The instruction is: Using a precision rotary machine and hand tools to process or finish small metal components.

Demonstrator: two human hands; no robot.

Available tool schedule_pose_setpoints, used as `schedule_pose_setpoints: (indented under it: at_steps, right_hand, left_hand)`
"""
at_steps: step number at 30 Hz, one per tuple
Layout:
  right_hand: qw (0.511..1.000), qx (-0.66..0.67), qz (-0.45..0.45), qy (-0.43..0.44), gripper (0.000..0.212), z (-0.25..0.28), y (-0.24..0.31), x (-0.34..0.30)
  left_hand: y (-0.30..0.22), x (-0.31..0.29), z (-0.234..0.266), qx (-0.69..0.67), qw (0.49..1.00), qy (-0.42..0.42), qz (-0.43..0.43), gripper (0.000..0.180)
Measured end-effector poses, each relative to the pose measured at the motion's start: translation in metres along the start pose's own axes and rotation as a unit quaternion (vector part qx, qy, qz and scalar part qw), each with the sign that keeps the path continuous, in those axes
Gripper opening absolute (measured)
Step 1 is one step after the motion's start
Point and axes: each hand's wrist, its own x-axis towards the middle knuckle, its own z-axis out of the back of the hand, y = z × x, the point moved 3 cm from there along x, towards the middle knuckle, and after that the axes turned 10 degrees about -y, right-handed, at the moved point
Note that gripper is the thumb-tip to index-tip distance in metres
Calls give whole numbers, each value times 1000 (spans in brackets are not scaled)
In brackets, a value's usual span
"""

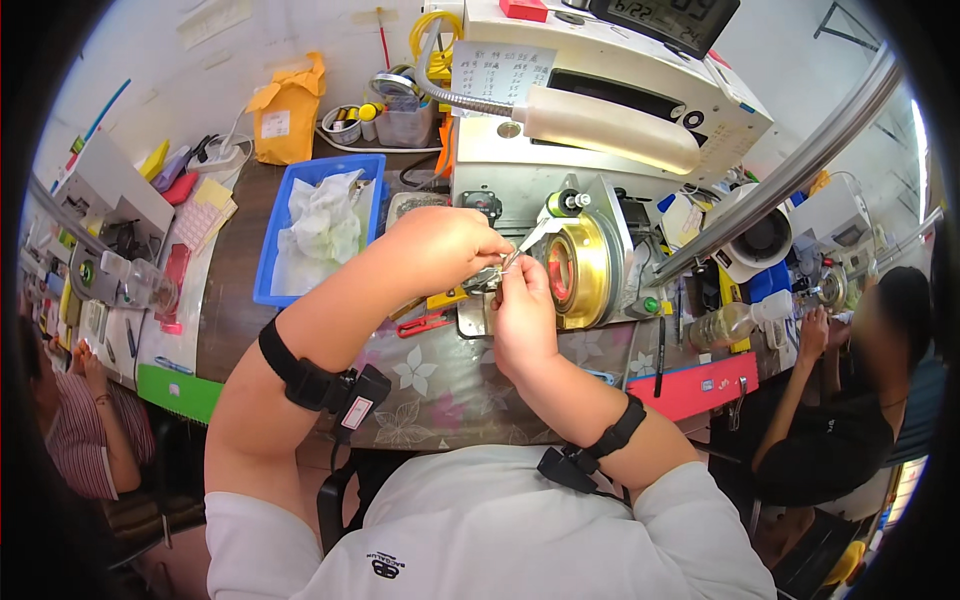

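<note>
My left hand (pixel 462 240) and my right hand (pixel 524 308) meet in front of a bench machine, their fingers pinched closely together. Between the fingertips is a small silvery metal piece (pixel 511 261), thin and perhaps ring-like; its exact kind is too small to make out. Just right of my fingers stands the machine's gold-coloured wheel (pixel 590 275) with a red centre. A white tapered nozzle (pixel 541 233) points down toward my fingertips. Beneath my hands, part of the machine's metal base (pixel 475 320) is hidden.
A blue tray (pixel 268 270) with crumpled white sheets lies left of my arm. Red-handled pliers (pixel 424 324) rest near the machine. A lamp (pixel 610 128) on a bendy neck hangs over it. Black pen (pixel 660 358) and red mat (pixel 700 390) lie right. Co-workers sit at both sides.
</note>
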Motion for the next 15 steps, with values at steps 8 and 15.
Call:
schedule_pose_setpoints:
  at_steps: [8, 15]
  right_hand:
    - [1000, -7, -20, 9, 17, -3, 3, 1]
    - [998, -38, -52, 15, 17, 2, -2, 0]
  left_hand:
    - [5, 8, 0, -50, 998, 26, -36, 19]
    - [-2, 10, -1, -59, 998, 5, -8, 13]
